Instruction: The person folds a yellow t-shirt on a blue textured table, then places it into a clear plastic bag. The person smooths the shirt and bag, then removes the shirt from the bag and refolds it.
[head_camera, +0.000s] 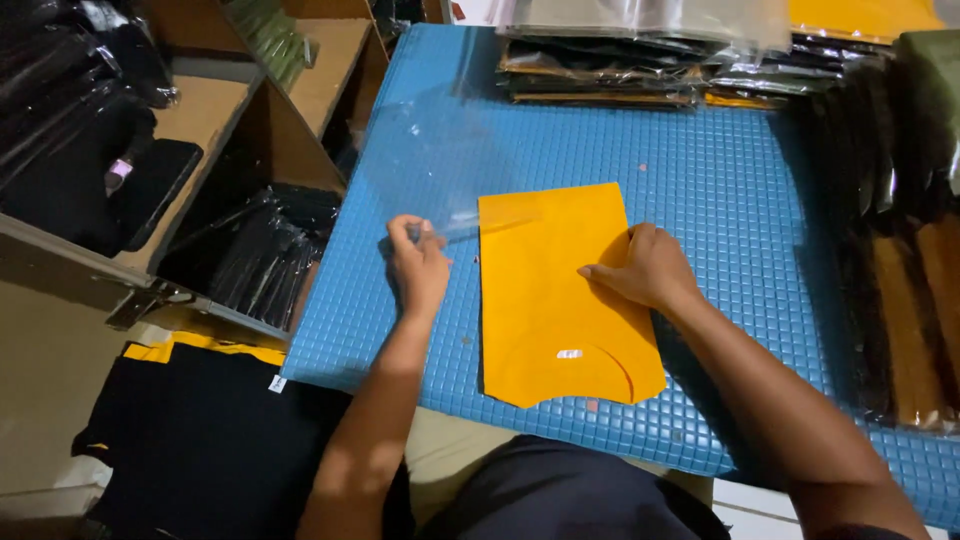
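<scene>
A folded orange-yellow shirt (545, 300) lies flat on the blue quilted table top (720, 170), collar end towards me. My right hand (645, 268) presses on the shirt's right edge, fingers curled. My left hand (418, 262) pinches the near edge of a clear plastic bag (430, 160) that stretches away over the table to the left of the shirt. The bag's corner overlaps the shirt's top left corner.
Stacks of bagged garments (610, 60) sit along the table's far edge, and more dark and brown bagged ones (905, 250) fill the right side. Wooden shelves (190, 130) with black packed items stand at the left. A black and yellow garment (200, 430) lies below the table.
</scene>
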